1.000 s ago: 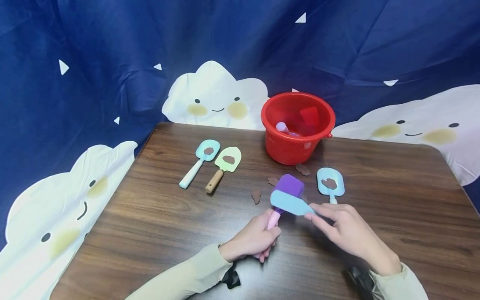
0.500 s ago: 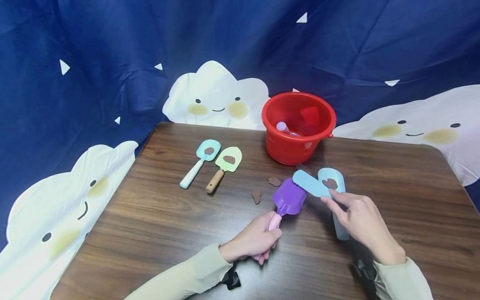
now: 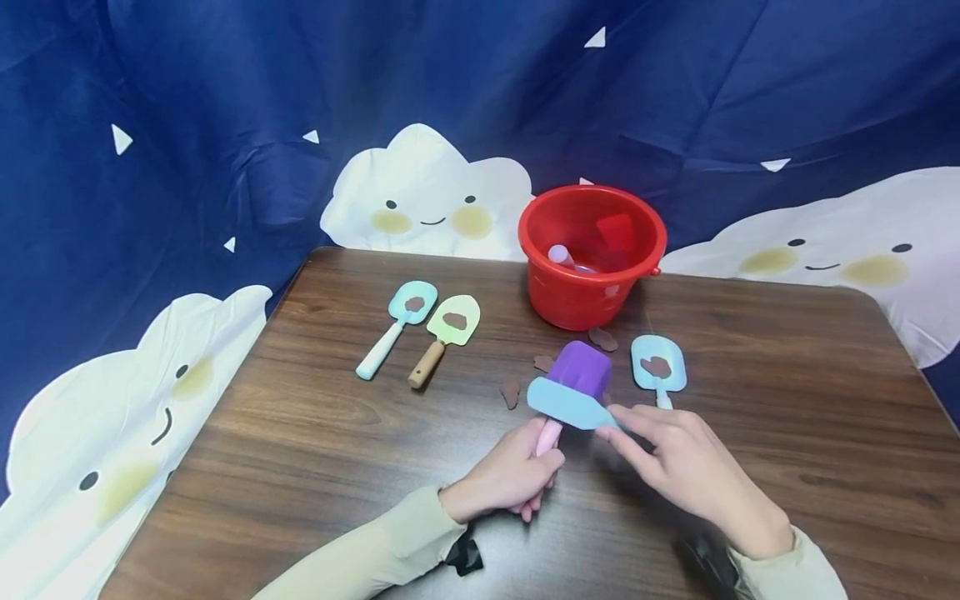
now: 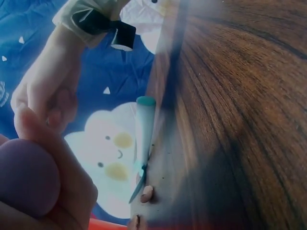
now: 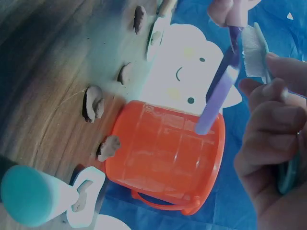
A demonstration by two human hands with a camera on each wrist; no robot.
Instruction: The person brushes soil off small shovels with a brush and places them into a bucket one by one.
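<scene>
My left hand (image 3: 506,471) grips the pink handle of a small purple shovel (image 3: 581,367), its blade pointing away; the rounded handle end (image 4: 29,177) shows in the left wrist view. A light blue brush (image 3: 562,400) is pinched between thumb and fingers of my right hand (image 3: 682,458). In the head view the brush lies across the lower part of the blade. White bristles (image 5: 253,50) face the shovel in the right wrist view; whether they touch it I cannot tell. The inside of the blade is partly hidden by the brush.
Behind the hands stands a red bucket (image 3: 573,292) with a lilac handle and other pieces inside. Brown flakes (image 3: 511,393) lie around the purple shovel. A blue shovel (image 3: 412,292) and a green shovel (image 3: 463,310) lie left, another blue shovel (image 3: 660,347) right, each bearing a brown flake.
The brush went out to the blade's far right, then came back left and nearer, over the blade's lower part. My left hand and the purple shovel stayed about in place, the blade tilting slightly.
</scene>
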